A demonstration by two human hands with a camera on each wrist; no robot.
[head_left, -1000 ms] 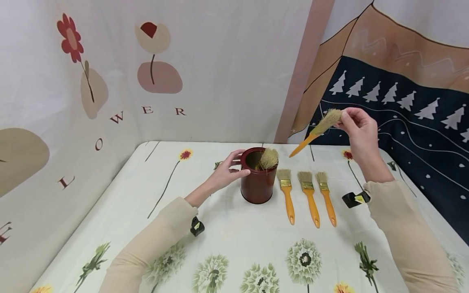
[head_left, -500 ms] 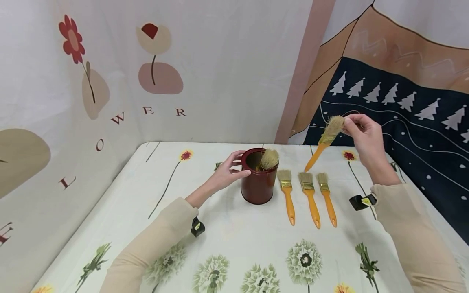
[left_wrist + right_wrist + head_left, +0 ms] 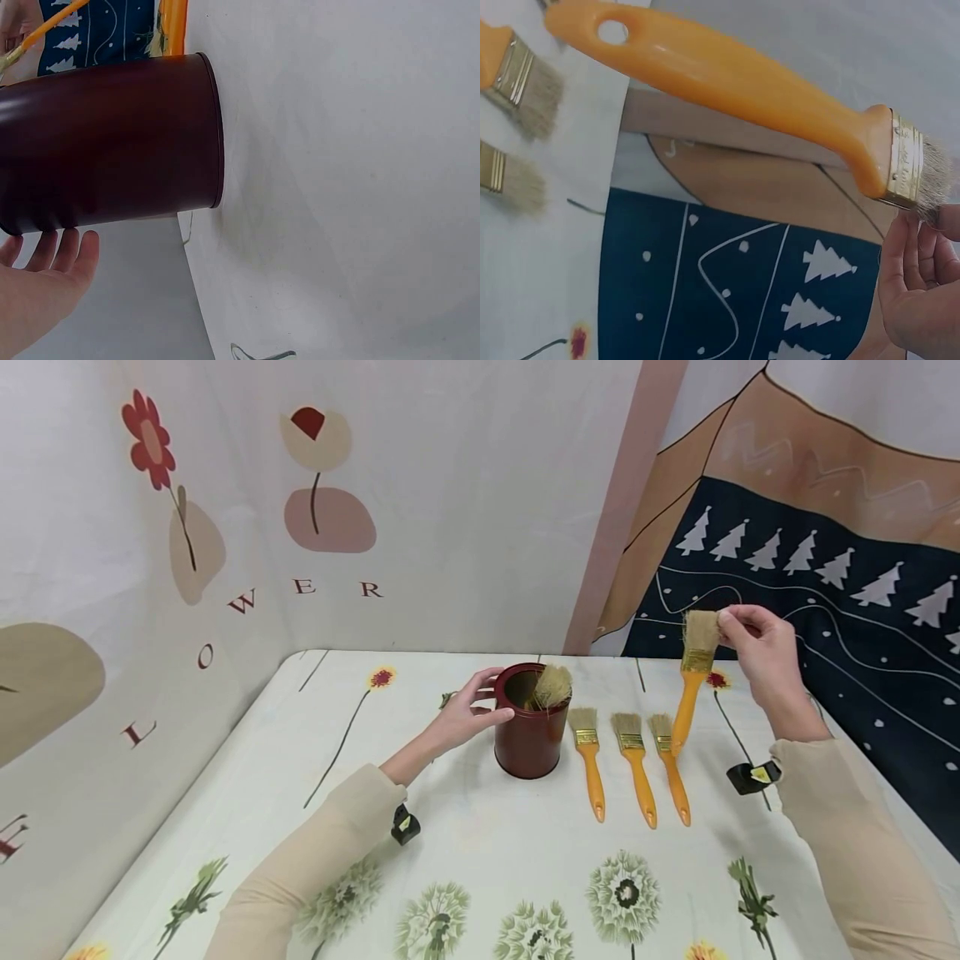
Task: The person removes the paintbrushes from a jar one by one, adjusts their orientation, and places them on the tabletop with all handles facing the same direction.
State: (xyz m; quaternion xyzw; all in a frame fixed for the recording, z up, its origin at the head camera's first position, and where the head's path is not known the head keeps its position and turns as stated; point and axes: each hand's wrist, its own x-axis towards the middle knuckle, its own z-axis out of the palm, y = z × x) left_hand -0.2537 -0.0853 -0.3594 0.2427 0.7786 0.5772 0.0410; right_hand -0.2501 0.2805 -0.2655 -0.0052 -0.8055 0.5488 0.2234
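My right hand (image 3: 765, 647) pinches a flat paintbrush (image 3: 688, 702) by its pale bristles, the orange handle hanging down over the brushes on the table. In the right wrist view its handle (image 3: 727, 71) and gold ferrule show large. My left hand (image 3: 468, 710) holds a dark red can (image 3: 527, 743) at its rim, thumb in front and fingers on the far side; the left wrist view shows fingertips (image 3: 67, 247) against its wall. Another brush's bristles (image 3: 553, 685) stick up from the can. Right of it lie three paintbrushes: one by the can (image 3: 589, 768), a middle brush (image 3: 637, 777) and a right brush (image 3: 675, 785).
A white cloth with printed flowers (image 3: 465, 827) covers the table. Behind hang a pale curtain (image 3: 465, 510) and a dark tree-patterned cloth (image 3: 862, 618). Black wrist cameras (image 3: 405, 825) hang below both sleeves.
My right hand has moved to the right and down with the paintbrush, which has swung from slanted to nearly upright, handle down. The left hand and the can have stayed put.
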